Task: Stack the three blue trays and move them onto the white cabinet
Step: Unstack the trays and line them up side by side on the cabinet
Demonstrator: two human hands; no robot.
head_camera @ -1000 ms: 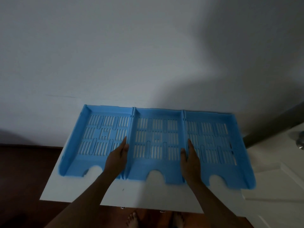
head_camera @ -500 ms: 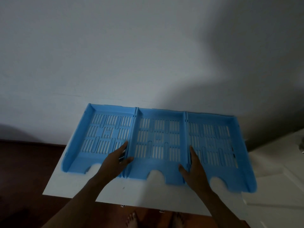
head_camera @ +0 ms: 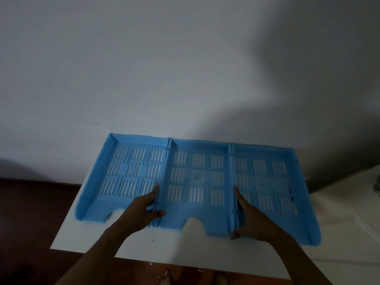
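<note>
Three blue slotted trays lie side by side on a white tabletop (head_camera: 168,245), against the wall. The left tray (head_camera: 123,173), the middle tray (head_camera: 197,177) and the right tray (head_camera: 267,182) touch wall to wall. My left hand (head_camera: 141,210) grips the middle tray's left side wall, thumb inside that tray, fingers in the left tray. On the middle tray's right side wall sits my right hand (head_camera: 250,221), thumb at the front edge, fingers lying in the right tray. All three trays rest flat.
A white cabinet surface (head_camera: 345,229) adjoins the table on the right, with a dark object at its far right edge. A grey wall (head_camera: 164,68) rises directly behind the trays. Dark wooden floor (head_camera: 30,212) lies to the left; my bare feet show below the table's front edge.
Both hands slid slightly toward me along the middle tray's side walls, and the thumbs curled around them. The trays have stayed in place.
</note>
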